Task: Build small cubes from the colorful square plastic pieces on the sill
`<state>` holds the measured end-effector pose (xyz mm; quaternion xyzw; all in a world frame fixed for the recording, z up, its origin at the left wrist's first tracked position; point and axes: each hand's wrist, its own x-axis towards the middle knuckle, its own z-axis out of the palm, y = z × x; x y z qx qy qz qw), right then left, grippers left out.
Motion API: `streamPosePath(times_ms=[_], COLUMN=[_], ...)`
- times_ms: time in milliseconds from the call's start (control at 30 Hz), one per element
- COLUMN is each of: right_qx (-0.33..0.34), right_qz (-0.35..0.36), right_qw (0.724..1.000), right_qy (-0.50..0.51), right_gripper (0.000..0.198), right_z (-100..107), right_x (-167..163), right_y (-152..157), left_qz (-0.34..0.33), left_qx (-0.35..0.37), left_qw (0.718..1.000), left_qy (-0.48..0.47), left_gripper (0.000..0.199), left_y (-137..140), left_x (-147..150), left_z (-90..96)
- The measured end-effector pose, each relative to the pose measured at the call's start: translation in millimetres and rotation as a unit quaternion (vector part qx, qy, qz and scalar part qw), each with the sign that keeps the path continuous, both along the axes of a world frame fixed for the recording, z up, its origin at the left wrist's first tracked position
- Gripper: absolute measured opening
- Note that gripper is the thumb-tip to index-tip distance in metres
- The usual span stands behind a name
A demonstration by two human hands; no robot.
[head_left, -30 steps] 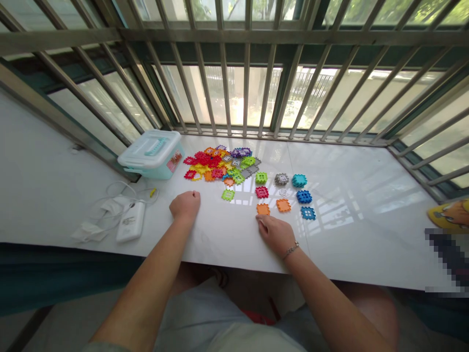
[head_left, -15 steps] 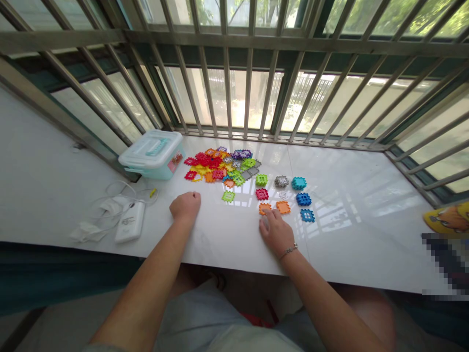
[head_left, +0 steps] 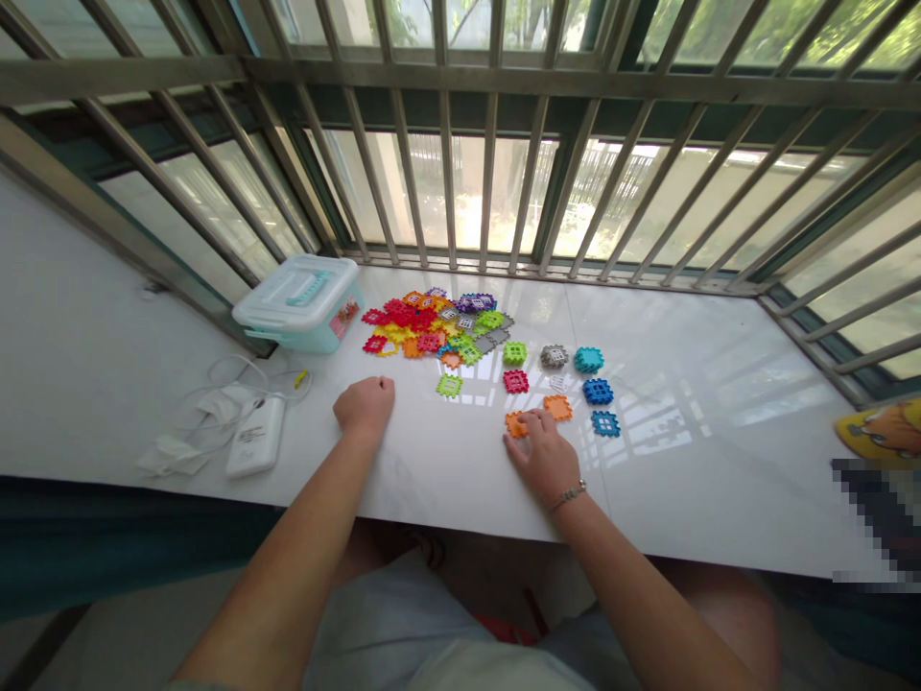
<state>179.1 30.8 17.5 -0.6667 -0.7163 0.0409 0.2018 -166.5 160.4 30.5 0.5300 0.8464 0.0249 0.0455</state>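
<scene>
My right hand [head_left: 541, 449] has its fingers and thumb around the edge of an orange square building tile [head_left: 513, 423] with a notched rim, and partly covers it. Just beyond the fingers lies another orange tile [head_left: 557, 408]. My left hand [head_left: 365, 404] rests on the white surface as a fist, with nothing showing in it. Between the hands lies a lime-green tile [head_left: 450, 386]. Small stacks stand behind my right hand: green [head_left: 514, 353], red [head_left: 515, 382], grey [head_left: 554, 356], teal [head_left: 588, 359] and blue [head_left: 597, 391]. Near them are a white tile [head_left: 558, 383] and a blue tile [head_left: 605, 423].
A mixed heap of coloured tiles [head_left: 417, 321] lies beyond my left hand. To its left is a lidded plastic box [head_left: 298, 302]. A white power bank [head_left: 256, 438] and a cable lie at left. Metal bars [head_left: 460, 82] line the far edge; a yellow object [head_left: 878, 427] is far right.
My right hand has shifted the nearer orange tile slightly left and toward me. My left hand stays in place as a fist.
</scene>
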Motion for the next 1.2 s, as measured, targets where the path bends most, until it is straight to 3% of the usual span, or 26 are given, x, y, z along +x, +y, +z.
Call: streamPosePath(times_ms=[233,833,1000,1200], right_qx=[0.015,0.046,0.103,0.155], right_qz=[-0.014,-0.023,0.003,-0.109], right_qw=[0.999,0.997,0.989,0.975], right_qy=[0.047,0.056,0.110,0.118], right_gripper=[0.035,0.025,0.026,0.033], right_z=[-4,-9,-3,1], right_x=[6,6,16,53], right_y=[-1,1,0,5], left_qz=[-0.003,-0.003,0.000,-0.002], left_qx=[0.007,0.012,0.010,0.009], left_qw=[1.000,1.000,1.000,1.000], left_qy=[0.004,0.010,0.011,0.013], left_gripper=[0.058,0.057,0.058,0.058], left_y=[-1,0,0,0], left_x=[1,-1,-1,-1], left_z=[1.1,-2.2,-3.0,-3.3])
